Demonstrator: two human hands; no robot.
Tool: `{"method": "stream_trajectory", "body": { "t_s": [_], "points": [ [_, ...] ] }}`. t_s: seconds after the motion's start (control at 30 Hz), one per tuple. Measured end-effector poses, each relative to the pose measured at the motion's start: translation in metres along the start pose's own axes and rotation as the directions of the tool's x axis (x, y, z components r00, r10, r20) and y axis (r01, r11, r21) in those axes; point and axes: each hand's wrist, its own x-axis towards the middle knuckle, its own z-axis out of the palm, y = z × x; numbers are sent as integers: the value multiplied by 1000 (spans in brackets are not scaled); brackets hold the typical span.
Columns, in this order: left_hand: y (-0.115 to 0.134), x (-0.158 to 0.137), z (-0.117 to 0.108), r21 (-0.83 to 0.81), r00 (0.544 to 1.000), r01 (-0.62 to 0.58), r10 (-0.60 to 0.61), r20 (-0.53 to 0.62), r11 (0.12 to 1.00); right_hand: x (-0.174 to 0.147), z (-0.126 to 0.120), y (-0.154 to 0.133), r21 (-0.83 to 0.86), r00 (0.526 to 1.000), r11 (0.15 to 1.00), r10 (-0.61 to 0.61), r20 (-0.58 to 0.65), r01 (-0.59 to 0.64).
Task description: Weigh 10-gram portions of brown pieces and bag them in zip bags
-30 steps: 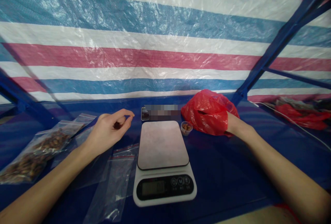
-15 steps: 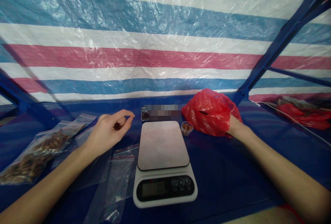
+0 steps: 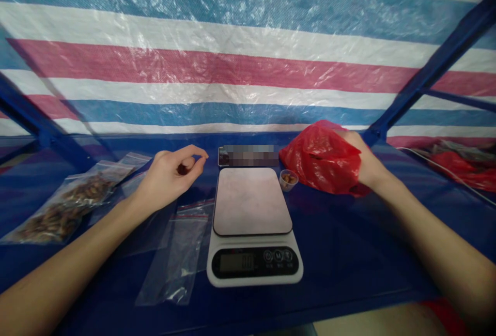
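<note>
Watching the right hand [image 3: 361, 146] surface from the red bag [image 3: 325, 157]

Half a second ago I saw it sunk to the wrist inside; now its back shows at the bag's right edge. Its fingers are hidden, so I can't tell whether they grip anything. The left hand [image 3: 166, 173] keeps its curl around a dark brown bit [image 3: 182, 169], thumb close to forefinger. The bag sits beyond the small cup [image 3: 287, 186], right of the scale [image 3: 251, 201], which reads 0.0 as before.

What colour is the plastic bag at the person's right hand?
The plastic bag is red, with a shiny surface; it shows best in the head view.
</note>
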Motion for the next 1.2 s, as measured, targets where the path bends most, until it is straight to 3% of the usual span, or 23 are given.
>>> {"method": "stream_trajectory", "body": {
  "t_s": [0.17, 0.3, 0.4, 0.67, 0.8, 0.93, 1.03, 1.2],
  "points": [
    [3, 1, 0, -23, 999, 43, -43, 13, 999, 6, -11, -15, 118, 997, 991, 58, 45, -63],
    [1, 1, 1, -24, 999, 45, -44, 20, 999, 7, -23, -10, 80, 992, 992, 104, -65, -98],
    [-2, 0, 2, -27, 999, 35, -34, 22, 999, 8, -34, -7, -2, 985, 997, 79, -155, -80],
    [-1, 0, 2, -34, 998, 51, -50, 36, 998, 0, -54, -15, -71, 969, 997, -41, -243, 24],
    [-1, 0, 3, -27, 998, 53, -52, 32, 998, -2, -54, -19, -67, 962, 996, -77, -264, 62],
    [-1, -1, 3, -29, 997, 64, -62, 44, 998, -9, -45, -40, -54, 952, 991, -130, -277, 119],
    [-1, 0, 3, -26, 997, 71, -70, 43, 997, -17, -31, -64, -23, 964, 986, -169, -207, 168],
    [-1, 0, 3, -24, 996, 72, -71, 51, 997, -23, 2, -81, 94, 969, 973, -222, 109, 213]
  ]
}}
